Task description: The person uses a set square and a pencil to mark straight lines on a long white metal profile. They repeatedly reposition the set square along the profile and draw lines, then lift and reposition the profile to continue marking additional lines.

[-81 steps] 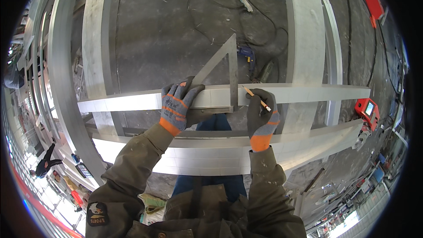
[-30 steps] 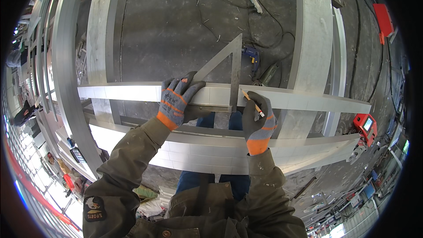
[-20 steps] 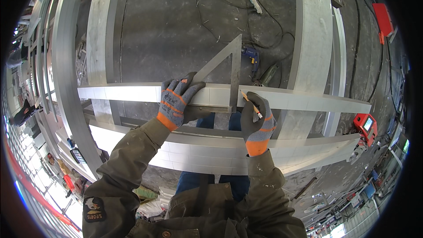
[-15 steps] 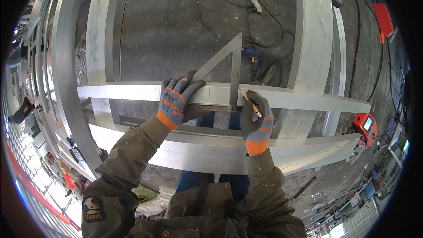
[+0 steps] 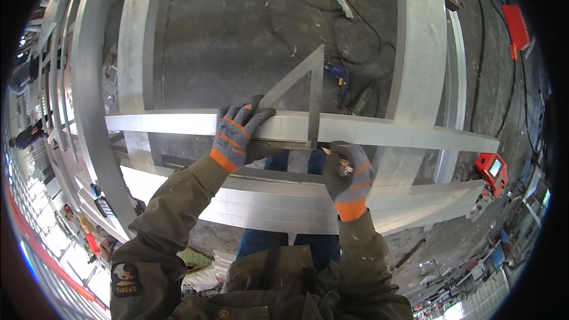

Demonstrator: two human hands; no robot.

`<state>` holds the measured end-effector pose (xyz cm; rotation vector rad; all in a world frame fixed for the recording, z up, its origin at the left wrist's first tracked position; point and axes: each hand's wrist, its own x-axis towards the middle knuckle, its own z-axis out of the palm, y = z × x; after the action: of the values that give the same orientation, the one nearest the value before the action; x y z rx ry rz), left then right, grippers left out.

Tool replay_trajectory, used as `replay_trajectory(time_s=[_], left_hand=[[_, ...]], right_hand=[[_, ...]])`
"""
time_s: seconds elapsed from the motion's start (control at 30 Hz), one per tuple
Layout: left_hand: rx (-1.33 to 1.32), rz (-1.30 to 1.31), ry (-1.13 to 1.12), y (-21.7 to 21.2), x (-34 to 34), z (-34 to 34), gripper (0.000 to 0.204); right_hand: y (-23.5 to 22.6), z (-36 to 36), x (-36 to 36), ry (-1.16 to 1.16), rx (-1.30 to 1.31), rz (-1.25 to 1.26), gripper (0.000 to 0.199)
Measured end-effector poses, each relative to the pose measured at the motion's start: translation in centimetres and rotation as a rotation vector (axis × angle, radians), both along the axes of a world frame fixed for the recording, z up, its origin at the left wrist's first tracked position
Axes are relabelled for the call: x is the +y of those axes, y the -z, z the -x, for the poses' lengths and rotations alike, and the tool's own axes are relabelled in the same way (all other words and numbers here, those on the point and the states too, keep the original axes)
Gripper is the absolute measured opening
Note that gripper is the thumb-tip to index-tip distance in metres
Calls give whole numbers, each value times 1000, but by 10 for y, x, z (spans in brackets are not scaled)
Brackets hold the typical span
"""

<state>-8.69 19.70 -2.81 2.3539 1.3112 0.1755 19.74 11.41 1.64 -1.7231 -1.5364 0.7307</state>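
A metal triangle square [image 5: 316,95] lies across a pale metal bar [image 5: 409,131], its thick base edge along the bar's near side. My left hand [image 5: 237,133], in a grey and orange work glove, is closed over the square's left part and the bar, fingers on top and thumb at the near edge. In my gloved right hand [image 5: 349,172] is a pencil [image 5: 326,151], gripped just right of and nearer than the square's upright leg. Its pointed end juts out at the left of the fingers; the rest is mostly hidden.
Wide metal beams [image 5: 418,53] run away from me under the bar. Several pale bars [image 5: 272,207] lie nearer me. On the floor beyond are a blue power drill [image 5: 338,76] and a white power strip [image 5: 342,3] with black cable. A red device [image 5: 492,170] stands right.
My right hand with the pencil has drawn back toward me, off the bar beside the square's leg, and turned. My left hand and the square stay in place.
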Motion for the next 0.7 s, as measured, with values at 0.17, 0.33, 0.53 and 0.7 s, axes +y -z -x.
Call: replay_trajectory(time_s=[0.17, 0.33, 0.53, 0.7], left_hand=[[195, 2, 107, 17, -4, -13, 50], [127, -4, 14, 25, -10, -50, 52], [51, 213, -7, 10, -6, -73, 56], [-61, 39, 77, 6, -6, -49, 79]], right_hand=[[30, -50, -16, 262, 269, 79, 35], [81, -75, -2, 326, 137, -124, 55], [71, -83, -9, 339, 18, -119, 41], [45, -65, -16, 379, 526, 49, 40]])
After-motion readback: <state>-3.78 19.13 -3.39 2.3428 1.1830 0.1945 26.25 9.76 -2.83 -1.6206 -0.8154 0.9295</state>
